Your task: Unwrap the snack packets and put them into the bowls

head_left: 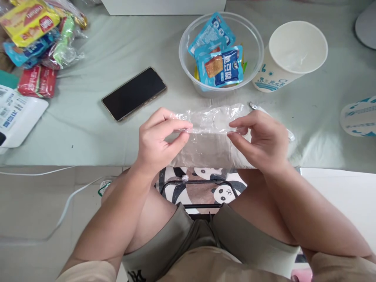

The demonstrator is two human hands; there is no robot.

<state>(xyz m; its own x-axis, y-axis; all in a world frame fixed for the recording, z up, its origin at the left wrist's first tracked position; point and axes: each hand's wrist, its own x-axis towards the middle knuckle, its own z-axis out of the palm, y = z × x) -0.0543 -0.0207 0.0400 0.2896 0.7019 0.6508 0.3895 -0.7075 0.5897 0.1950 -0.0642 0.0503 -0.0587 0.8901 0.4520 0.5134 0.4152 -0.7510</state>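
Note:
A clear plastic bag (210, 147) is stretched between my two hands at the table's front edge, its lower part hanging over my lap. My left hand (163, 137) pinches one side of it between thumb and fingers. On the other side, my right hand (258, 137) pinches it the same way. Behind my right hand lies a pale item with a shiny silver end (255, 105), mostly covered by that hand. Just beyond the bag stands a clear plastic tub (183, 47) with several blue snack packets (220, 66) in it.
A black phone (134, 94) lies left of the tub. Right of the tub is a large paper cup (298, 47), with a patterned paper lid (360, 117) farther right. Several snack packs (32, 23) are piled at the far left, above a white package (20, 113).

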